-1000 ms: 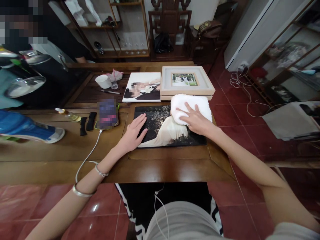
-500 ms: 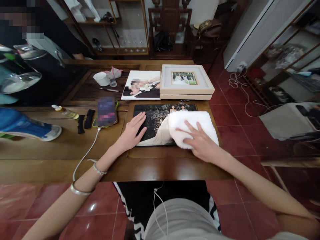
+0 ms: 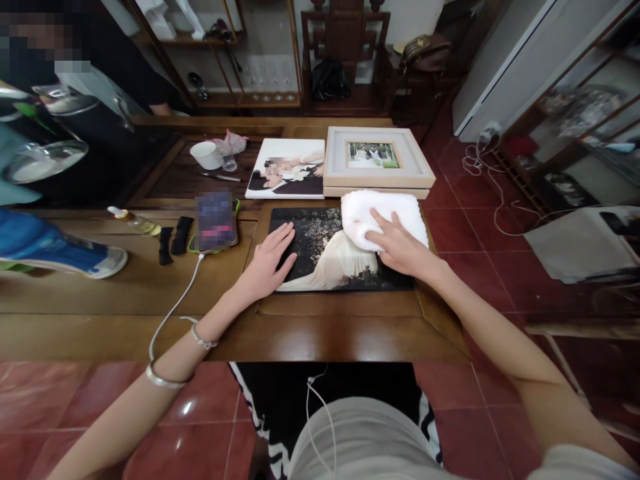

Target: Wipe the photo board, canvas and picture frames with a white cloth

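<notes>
A dark photo panel [image 3: 325,270] showing a pale gown lies flat on the wooden table. My left hand [image 3: 267,260] rests at the panel's left edge, fingers stretched out and holding nothing. On the panel's upper right part sits a folded, fluffy white cloth [image 3: 356,223], covering the picture beneath it and reaching the frames behind. My right hand [image 3: 400,247] presses on this cloth from above with its fingers spread; its underside is hidden.
Behind the panel lie a white photo print [image 3: 285,183] and stacked pale wooden frames [image 3: 420,175]. To the left are a phone [image 3: 216,223] with a white cable, black straps [image 3: 181,235], a dropper bottle [image 3: 135,221], a blue pack [image 3: 55,243] and a white cup [image 3: 206,155]. Another person [image 3: 115,67] is at the far left.
My right hand and the white cloth have moved away from me over the panel, uncovering its lower right part. My left hand stays at the left edge.
</notes>
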Action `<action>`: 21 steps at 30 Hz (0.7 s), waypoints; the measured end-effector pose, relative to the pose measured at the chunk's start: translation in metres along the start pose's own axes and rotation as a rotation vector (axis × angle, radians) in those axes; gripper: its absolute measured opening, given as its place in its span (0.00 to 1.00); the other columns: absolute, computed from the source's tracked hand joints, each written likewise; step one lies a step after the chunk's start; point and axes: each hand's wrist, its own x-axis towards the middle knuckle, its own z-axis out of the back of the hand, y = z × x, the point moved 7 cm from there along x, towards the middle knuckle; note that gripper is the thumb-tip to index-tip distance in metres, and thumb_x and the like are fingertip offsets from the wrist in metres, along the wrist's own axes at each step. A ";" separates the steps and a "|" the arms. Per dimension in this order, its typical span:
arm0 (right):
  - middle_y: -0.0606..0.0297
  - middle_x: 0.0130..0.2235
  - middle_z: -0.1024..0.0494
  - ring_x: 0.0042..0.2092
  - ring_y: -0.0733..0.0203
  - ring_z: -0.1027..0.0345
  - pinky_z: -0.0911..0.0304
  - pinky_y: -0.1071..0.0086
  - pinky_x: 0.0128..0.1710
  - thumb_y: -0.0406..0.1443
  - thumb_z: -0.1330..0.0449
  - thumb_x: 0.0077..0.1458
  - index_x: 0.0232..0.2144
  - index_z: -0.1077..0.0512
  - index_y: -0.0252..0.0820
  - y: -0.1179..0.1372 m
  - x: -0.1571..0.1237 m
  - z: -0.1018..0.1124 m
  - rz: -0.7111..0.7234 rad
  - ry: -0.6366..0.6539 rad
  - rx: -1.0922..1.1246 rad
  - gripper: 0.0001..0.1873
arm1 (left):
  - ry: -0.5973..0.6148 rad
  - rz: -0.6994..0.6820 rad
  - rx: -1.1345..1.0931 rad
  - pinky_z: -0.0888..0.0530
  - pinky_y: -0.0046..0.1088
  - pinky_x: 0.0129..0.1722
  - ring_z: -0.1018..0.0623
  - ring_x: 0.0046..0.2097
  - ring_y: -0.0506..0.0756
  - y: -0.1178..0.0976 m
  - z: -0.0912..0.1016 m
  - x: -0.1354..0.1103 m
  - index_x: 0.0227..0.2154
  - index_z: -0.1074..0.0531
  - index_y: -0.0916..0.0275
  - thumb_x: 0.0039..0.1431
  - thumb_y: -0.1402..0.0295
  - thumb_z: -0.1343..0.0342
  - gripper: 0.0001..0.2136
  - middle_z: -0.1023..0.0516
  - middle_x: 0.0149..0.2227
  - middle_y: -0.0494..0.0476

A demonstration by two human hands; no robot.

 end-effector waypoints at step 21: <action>0.42 0.61 0.34 0.70 0.40 0.60 0.52 0.34 0.62 0.19 0.52 0.45 0.50 0.32 0.37 -0.001 -0.002 0.004 -0.041 0.065 0.004 0.29 | 0.055 -0.035 0.040 0.42 0.56 0.63 0.44 0.68 0.65 -0.005 0.003 0.002 0.66 0.45 0.63 0.69 0.63 0.56 0.24 0.44 0.68 0.68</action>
